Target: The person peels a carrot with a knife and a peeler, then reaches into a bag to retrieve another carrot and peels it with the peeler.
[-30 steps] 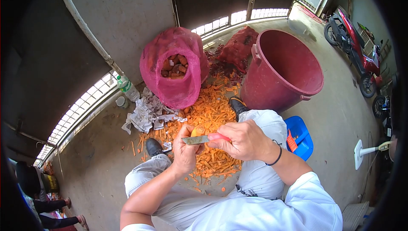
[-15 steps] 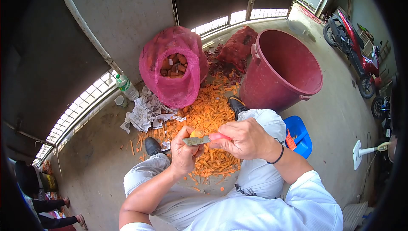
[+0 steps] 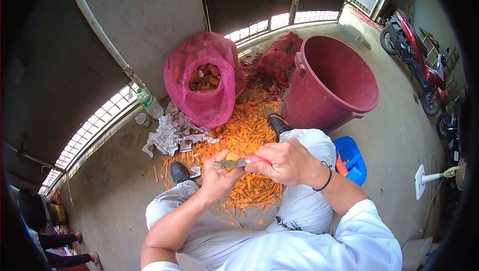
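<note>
My left hand [image 3: 220, 177] is closed around a carrot [image 3: 232, 156], and only a bit of its orange end shows behind the blade. In my right hand [image 3: 287, 162] is a knife [image 3: 230, 163] with a red handle, its blade lying across the carrot and pointing left. Beneath both hands, a broad heap of orange peelings [image 3: 254, 188] covers the floor between my shoes. Beyond it stands a pink mesh sack [image 3: 199, 106], its mouth showing several unpeeled carrots [image 3: 205, 77].
To the right stand a large dark-red bin [image 3: 319, 91] and a blue container [image 3: 355, 172]. A red mesh sack [image 3: 277, 57] lies behind. Crumpled paper [image 3: 172, 134] and a plastic bottle [image 3: 145, 100] are at left. Motorbikes [image 3: 416, 54] and another person's legs [image 3: 67, 251] are farther off.
My left hand has turned slightly, with its wrist shifted a little to the right. The knife stays against the carrot, and my right hand has barely moved.
</note>
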The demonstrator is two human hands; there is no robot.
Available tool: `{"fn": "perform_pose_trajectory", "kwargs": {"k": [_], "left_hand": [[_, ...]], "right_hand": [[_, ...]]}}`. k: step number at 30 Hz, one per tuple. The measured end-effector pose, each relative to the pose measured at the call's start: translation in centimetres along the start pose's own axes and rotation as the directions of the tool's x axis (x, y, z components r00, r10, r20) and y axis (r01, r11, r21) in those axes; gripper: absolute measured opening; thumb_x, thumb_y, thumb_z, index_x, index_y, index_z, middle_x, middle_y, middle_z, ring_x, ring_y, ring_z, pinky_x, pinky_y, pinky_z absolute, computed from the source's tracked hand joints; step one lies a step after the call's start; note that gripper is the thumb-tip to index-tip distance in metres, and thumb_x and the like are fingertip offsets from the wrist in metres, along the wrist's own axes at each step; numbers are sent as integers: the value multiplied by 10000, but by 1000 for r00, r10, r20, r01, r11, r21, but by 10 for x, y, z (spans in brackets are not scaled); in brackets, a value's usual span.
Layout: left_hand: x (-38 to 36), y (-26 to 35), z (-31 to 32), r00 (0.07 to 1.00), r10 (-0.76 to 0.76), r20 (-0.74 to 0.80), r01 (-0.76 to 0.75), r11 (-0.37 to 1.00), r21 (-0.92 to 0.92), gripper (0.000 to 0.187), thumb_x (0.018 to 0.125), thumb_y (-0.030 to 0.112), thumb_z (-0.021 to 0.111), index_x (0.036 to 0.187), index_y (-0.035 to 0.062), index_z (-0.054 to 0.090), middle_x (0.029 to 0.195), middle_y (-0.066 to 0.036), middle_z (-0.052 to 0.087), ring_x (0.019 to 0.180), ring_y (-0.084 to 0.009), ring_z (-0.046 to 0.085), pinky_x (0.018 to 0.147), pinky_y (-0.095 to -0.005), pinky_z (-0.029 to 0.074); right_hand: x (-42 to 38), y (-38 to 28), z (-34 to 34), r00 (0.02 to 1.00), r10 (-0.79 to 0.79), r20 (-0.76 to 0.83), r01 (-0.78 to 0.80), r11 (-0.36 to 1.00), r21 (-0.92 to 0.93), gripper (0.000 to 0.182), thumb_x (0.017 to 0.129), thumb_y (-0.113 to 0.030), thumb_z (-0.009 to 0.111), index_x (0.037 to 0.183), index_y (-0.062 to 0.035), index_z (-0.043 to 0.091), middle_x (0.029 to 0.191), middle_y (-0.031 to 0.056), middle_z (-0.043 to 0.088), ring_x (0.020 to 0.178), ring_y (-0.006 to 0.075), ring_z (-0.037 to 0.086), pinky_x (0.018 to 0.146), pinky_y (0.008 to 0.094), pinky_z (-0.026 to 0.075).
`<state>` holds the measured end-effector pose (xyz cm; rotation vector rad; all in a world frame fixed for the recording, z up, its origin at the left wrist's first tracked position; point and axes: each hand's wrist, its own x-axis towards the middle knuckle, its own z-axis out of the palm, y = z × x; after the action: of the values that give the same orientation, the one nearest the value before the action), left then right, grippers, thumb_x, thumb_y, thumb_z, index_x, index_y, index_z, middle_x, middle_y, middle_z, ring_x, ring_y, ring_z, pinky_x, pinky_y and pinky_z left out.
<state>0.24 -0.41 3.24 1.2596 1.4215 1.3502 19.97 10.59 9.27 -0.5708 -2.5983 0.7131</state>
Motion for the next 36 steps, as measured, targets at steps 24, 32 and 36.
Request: {"fn": "perform_pose_trajectory", "kwargs": {"k": [24, 32, 36], "left_hand": [[12, -23, 3, 940, 335, -68, -304, 909, 285, 284, 833, 56, 791, 1076, 18, 648, 936, -135, 681, 817, -276, 691, 728, -354, 546], [6, -24, 5, 993, 116, 9, -116, 988, 98, 442, 838, 92, 884, 1197, -7, 646, 1083, -79, 698, 1002, -169, 677, 871, -307, 559], [8, -27, 5, 994, -75, 83, 92, 967, -237, 448, 864, 39, 851, 1251, -20, 633, 1145, -75, 698, 1059, -160, 673, 934, -301, 561]], "right_hand": [[-3, 24, 21, 952, 306, 22, -220, 631, 744, 453, 809, -163, 927, 1164, -11, 691, 821, -64, 568, 737, 10, 479, 666, 195, 412], [4, 32, 32, 992, 122, -11, -100, 854, 511, 473, 788, -221, 934, 1146, 22, 742, 964, 83, 730, 870, 126, 679, 805, 272, 536], [3, 37, 30, 991, 131, 6, -105, 766, 634, 423, 831, -142, 896, 1186, 22, 735, 977, 52, 734, 906, 111, 676, 844, 262, 530]]}}
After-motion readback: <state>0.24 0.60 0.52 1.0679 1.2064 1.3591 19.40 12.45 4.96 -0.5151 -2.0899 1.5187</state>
